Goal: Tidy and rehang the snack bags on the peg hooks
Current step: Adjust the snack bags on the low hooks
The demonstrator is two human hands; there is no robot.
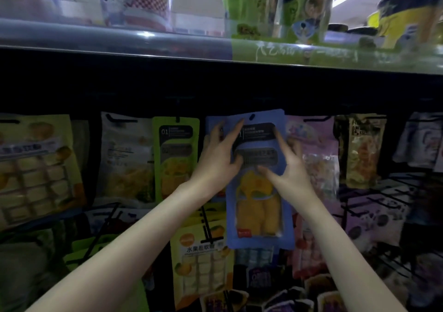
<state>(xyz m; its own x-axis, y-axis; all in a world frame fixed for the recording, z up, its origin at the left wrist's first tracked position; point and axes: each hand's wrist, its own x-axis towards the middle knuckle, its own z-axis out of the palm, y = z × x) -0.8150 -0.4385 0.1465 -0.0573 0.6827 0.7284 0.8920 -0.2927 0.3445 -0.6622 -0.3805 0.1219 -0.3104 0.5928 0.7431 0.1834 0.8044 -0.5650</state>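
Rehang step in hand. Blue snack bag (pixel 260 191) gripped at upper part by left hand (pixel 219 153) and right hand (pixel 285 165), held up in top row between green bag (pixel 176 158) and pink bag (pixel 311 158). Next: hang hole (pixel 251 116) to be aligned with peg; peg tip not discernible.

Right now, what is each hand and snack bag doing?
Blue bag: held up in both hands, hang hole showing at top, not clearly on a peg.
Left hand: grips the blue bag's left edge.
Right hand: grips its right edge.
Green bag: hanging on a peg.
Pink bag: hanging, partly hidden.
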